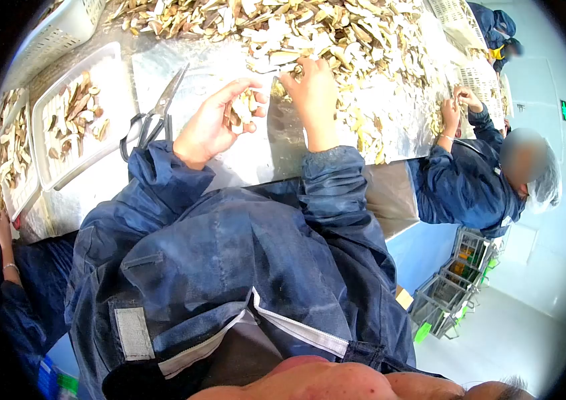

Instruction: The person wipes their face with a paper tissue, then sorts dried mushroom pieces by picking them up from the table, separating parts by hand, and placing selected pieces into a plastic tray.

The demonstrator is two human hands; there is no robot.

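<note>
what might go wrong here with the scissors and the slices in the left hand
The left hand cups several loose slices, so some might slip out between the fingers.

The scissors lie bare beside that arm, handles close to the left sleeve; a sideways move could snag or knock them.

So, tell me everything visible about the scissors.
The scissors have silver, metal-looking blades and black looped handles. They lie on the work surface between the tray and the left hand, tips pointing away from the wearer. No hand holds them. The handles sit close by the left sleeve; whether it touches them can't be told.
</note>
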